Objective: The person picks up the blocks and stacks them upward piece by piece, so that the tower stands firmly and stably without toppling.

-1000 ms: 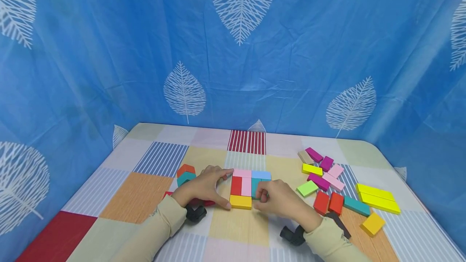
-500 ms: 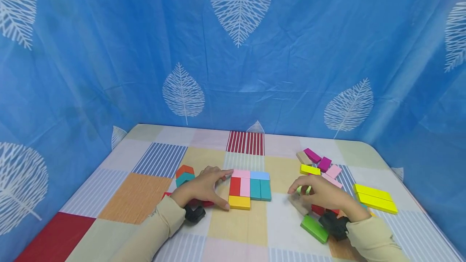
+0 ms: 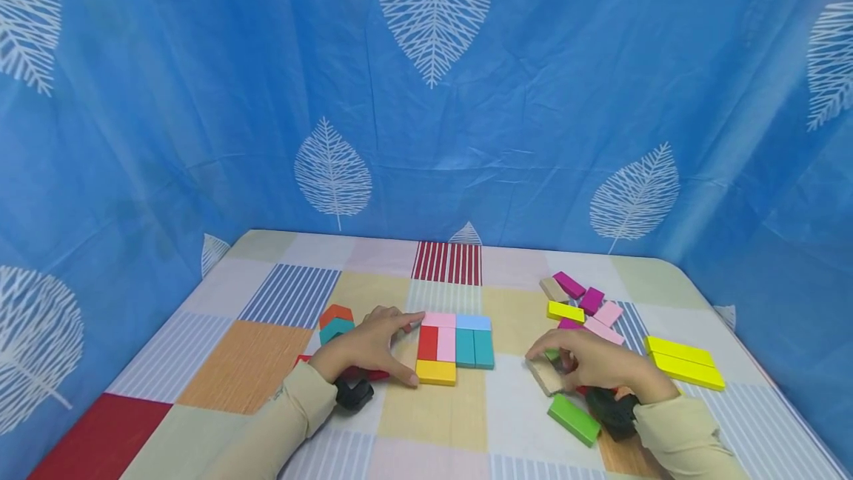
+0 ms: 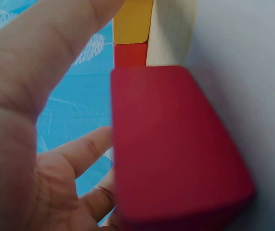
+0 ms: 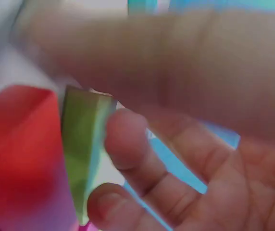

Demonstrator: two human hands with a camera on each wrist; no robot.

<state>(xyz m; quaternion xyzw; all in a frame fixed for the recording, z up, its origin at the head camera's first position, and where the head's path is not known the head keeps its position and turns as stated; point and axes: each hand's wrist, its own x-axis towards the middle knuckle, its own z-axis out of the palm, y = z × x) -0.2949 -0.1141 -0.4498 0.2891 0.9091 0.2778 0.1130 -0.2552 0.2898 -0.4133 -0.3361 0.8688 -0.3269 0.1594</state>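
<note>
A blue curtain [image 3: 433, 139] printed with white leaves hangs behind the tabletop [image 3: 433, 428], which wears a patchwork cloth. The left hand [image 3: 373, 343] is spread and the right hand [image 3: 593, 358] curled. Between them lies a flat group of blocks [image 3: 446, 347], the left thumb and forefinger at its left edge. Two long yellow blocks [image 3: 685, 361] lie side by side farther right. A green block [image 3: 574, 421] lies just nearer the person than a beige block [image 3: 543, 376]. The right fingertips are at the beige block; whether they pinch it, I cannot tell.
</note>
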